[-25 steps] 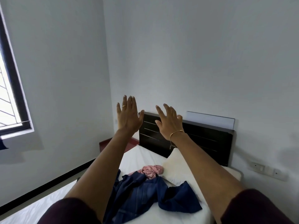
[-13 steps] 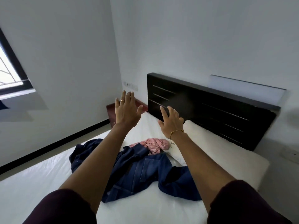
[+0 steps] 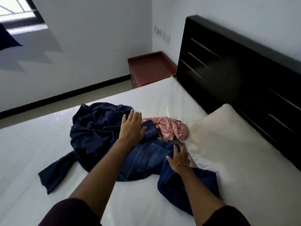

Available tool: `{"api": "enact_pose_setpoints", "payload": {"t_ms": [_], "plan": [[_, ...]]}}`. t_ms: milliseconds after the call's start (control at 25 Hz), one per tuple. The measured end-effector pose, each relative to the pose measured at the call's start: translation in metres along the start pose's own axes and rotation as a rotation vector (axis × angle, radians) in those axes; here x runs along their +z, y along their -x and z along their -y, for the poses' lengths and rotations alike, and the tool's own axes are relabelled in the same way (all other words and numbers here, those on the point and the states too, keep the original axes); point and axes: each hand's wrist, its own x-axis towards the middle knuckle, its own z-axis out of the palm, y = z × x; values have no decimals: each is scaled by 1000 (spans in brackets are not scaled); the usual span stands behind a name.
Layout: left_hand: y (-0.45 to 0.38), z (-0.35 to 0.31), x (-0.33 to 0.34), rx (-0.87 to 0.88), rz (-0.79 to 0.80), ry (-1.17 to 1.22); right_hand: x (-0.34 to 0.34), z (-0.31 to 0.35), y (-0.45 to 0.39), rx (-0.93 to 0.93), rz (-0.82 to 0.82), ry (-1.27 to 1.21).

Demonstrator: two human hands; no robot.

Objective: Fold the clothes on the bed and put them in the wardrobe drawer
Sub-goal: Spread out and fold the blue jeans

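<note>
The fingers (image 3: 130,116) of the person's left hand (image 3: 131,128) are straight and close together, thumb set apart, palm down over the heap of clothes; whether the palm touches the cloth cannot be told. A thin ring sits on one finger. The right hand (image 3: 178,158) lies lower and nearer the pillow, its fingers slightly spread and bent down onto blue denim jeans (image 3: 146,159); whether they grip the denim or only rest on it cannot be told. A fine gold bracelet (image 3: 182,165) circles that wrist. Both forearms are bare, with dark maroon sleeves (image 3: 70,212) at the bottom of the view. The jeans lie crumpled in the middle of the bed (image 3: 40,144), one leg trailing toward the viewer. A dark navy garment (image 3: 94,128) is bunched just beside them on the left, partly overlapping. A pink garment (image 3: 171,128) lies balled up beyond the jeans, touching the white pillow (image 3: 236,152). The pillow rests against a black headboard (image 3: 228,66). A reddish-brown bedside cabinet (image 3: 149,67) stands in the corner beyond the bed.
</note>
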Motion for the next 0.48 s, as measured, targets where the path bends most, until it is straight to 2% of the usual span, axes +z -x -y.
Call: {"api": "enact_pose_setpoints", "payload": {"t_ms": [120, 240, 400, 480], "plan": [[-3, -5, 40, -20, 89, 16, 14, -8, -20, 78, 54, -110], [-2, -6, 72, -65, 164, 36, 30, -15, -34, 231, 135, -342], [9, 3, 88, -157, 239, 96, 40, -21, -42, 406, 149, -476], [15, 7, 86, -222, 297, 142, 28, -19, -43, 450, 158, -627]]}}
